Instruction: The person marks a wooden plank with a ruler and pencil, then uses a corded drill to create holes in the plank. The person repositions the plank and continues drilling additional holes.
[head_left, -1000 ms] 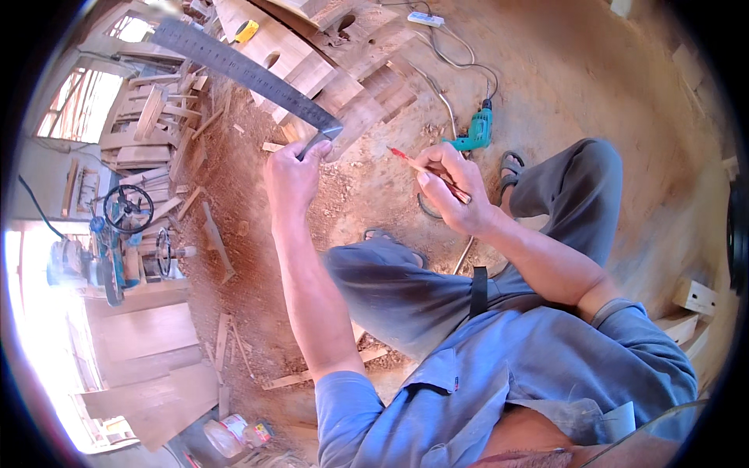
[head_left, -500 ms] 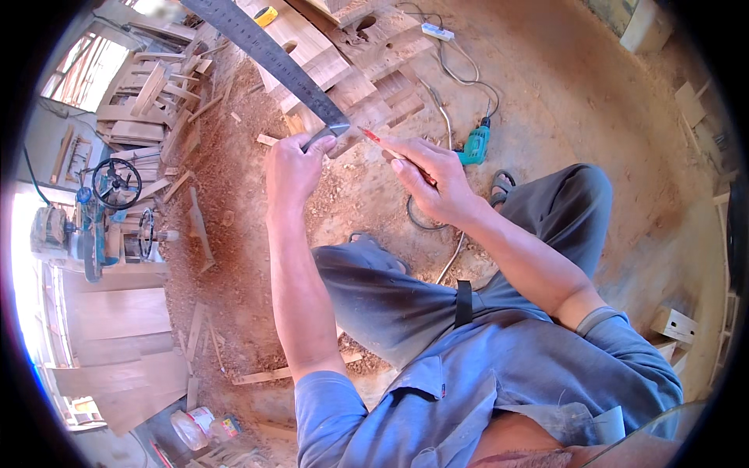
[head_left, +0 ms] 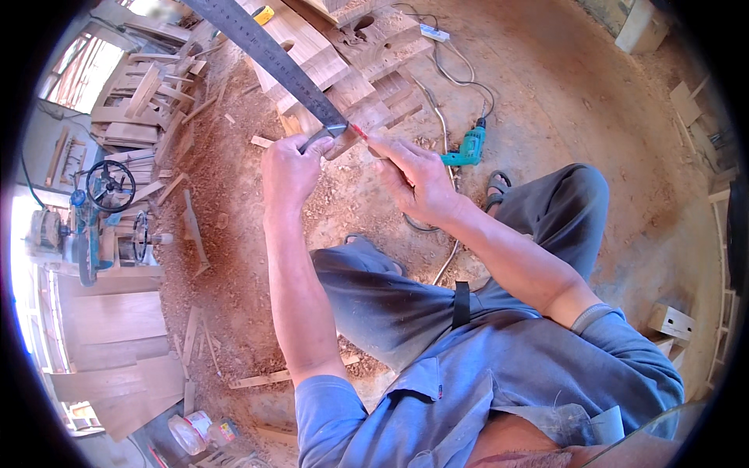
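My left hand (head_left: 290,173) is closed round the short stock of a steel try square (head_left: 273,66). Its long graduated blade slants up and to the left, across the stacked wooden blocks (head_left: 324,64), some with holes cut in them. To the right, my right hand (head_left: 421,181) grips a red pencil (head_left: 358,131), whose tip is by the corner of the square, over a block's near edge. I cannot tell whether the tip touches the wood. Fingers hide most of the pencil and part of the stock.
A green power drill (head_left: 470,146) lies right of the blocks, its cord running near a white power strip (head_left: 434,33). A yellow tape measure (head_left: 264,15) rests on the wood. At left stands a machine with handwheels (head_left: 111,186). Shavings and offcuts litter the floor (head_left: 234,234).
My right hand has moved left and slightly down, bringing the pencil tip to the square's corner. My left hand keeps its grip on the square, nearly still.
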{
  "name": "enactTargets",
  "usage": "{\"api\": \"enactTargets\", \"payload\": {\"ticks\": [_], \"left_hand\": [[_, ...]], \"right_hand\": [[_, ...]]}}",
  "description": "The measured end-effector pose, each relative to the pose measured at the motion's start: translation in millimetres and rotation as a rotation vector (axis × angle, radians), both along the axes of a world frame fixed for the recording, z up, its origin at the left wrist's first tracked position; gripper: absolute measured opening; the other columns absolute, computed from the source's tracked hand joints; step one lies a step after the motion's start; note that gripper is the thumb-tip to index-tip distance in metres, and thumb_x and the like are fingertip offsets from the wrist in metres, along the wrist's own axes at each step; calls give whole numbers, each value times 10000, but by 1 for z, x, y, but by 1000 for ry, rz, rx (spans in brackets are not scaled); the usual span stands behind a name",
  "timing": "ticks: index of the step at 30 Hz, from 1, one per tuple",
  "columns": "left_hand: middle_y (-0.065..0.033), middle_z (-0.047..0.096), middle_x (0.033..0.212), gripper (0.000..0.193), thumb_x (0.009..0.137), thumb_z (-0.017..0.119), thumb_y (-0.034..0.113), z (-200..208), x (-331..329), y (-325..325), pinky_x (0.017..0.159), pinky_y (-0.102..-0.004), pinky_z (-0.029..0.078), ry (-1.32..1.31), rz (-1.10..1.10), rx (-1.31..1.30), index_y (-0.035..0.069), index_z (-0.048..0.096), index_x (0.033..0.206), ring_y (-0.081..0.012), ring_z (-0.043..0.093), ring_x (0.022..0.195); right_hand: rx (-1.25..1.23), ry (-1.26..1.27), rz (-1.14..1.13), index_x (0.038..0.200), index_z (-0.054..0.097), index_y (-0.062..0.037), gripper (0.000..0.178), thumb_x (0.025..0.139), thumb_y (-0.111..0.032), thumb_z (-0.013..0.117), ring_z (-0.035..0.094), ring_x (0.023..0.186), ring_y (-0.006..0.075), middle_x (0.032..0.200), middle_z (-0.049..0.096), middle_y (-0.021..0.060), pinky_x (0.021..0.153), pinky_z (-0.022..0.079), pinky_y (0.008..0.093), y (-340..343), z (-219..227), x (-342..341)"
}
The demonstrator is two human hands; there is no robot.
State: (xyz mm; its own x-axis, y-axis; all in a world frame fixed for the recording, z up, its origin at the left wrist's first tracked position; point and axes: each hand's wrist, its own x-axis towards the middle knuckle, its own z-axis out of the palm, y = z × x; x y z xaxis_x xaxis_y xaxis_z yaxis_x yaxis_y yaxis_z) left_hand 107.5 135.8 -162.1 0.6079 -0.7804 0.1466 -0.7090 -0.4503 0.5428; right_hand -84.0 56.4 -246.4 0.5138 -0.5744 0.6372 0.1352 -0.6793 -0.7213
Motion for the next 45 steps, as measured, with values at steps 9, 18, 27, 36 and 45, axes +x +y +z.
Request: {"api": "enactTargets", "payload": {"ticks": [9,18,27,36,45], "left_hand": [[-201,686,708,260,879,805,317,0,1,0,651,-429,484,-17,-13,-5,71,821,962,-323,649,639],[-201,677,689,254,876,808,320,-1,2,-1,649,-424,485,-22,-8,5,72,823,931,-315,655,638],[-213,681,712,292,883,795,335,-5,5,-2,650,-433,489,-3,-10,-14,51,807,947,-318,655,644],[-74,639,640,308,927,775,311,-33,15,40,580,-391,428,102,205,-82,41,740,783,-166,560,596],[-58,621,650,350,985,700,240,-176,113,153,546,-331,418,410,441,50,-14,700,744,-134,545,583]], "right_hand": [[-77,28,-5,1254,647,32,333,922,32,625,708,812,303,952,700,164,718,555,344,-7,10,-1],[-107,4,-7,1244,656,30,350,895,56,637,685,747,265,915,691,151,656,529,332,-9,10,-1],[-82,-259,84,1310,645,18,362,952,36,599,698,819,218,1033,735,147,721,546,321,-14,43,6],[-32,-95,3,1165,681,-6,237,930,7,654,589,708,278,863,637,132,638,470,377,16,-30,-65],[126,905,588,1339,629,-89,615,770,-283,759,619,1178,420,1241,660,217,1001,488,535,61,-256,-98]]}}
